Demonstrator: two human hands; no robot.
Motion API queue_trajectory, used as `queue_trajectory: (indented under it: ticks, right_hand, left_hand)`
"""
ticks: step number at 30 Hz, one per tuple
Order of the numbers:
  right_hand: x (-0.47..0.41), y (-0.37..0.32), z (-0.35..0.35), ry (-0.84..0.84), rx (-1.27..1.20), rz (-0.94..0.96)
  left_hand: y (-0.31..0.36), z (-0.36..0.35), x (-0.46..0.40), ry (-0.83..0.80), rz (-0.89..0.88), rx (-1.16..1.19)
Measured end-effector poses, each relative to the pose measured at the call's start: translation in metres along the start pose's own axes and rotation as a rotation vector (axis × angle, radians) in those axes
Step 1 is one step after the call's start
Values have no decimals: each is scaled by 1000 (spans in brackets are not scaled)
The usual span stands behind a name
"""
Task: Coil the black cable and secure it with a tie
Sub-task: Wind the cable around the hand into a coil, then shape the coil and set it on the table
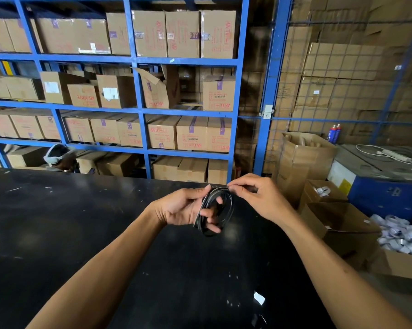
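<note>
The black cable (pixel 227 211) is wound into a small oval coil, held above the black table (pixel 81 222). My left hand (pixel 188 207) grips the coil from the left, with its fingers poking through the loop. My right hand (pixel 257 195) pinches the top of the coil between thumb and forefinger. Whether a tie is between those fingertips is too small to tell.
Open cardboard boxes (pixel 338 224) stand on the floor to the right; one holds white bundled pieces (pixel 399 236). Blue shelving (pixel 138 110) full of cartons rises behind the table. Another person's head (pixel 57 156) shows beyond the far table edge. A scrap of white paper (pixel 259 298) lies near me.
</note>
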State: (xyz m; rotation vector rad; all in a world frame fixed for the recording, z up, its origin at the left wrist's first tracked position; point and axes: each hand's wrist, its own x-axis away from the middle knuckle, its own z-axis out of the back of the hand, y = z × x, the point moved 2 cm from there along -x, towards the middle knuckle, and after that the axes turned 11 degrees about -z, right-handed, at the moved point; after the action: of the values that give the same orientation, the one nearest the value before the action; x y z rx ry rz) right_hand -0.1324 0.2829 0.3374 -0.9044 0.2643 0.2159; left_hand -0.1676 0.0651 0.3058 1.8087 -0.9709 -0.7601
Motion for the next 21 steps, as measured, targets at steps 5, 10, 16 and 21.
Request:
queue_trajectory:
  ticks: [5, 10, 16, 21]
  right_hand:
    - [17, 0, -22, 43, -2, -24]
    - [26, 1, -51, 13, -216, -158]
    - [19, 4, -62, 139, -546, -282]
    - [14, 1, -70, 118, -684, -351]
  left_hand:
    - [-3, 7, -7, 174, -172, 187]
    - [-8, 9, -17, 346, -299, 280]
    - [-10, 0, -17, 362, -335, 342]
    - [-7, -6, -14, 378, -385, 363]
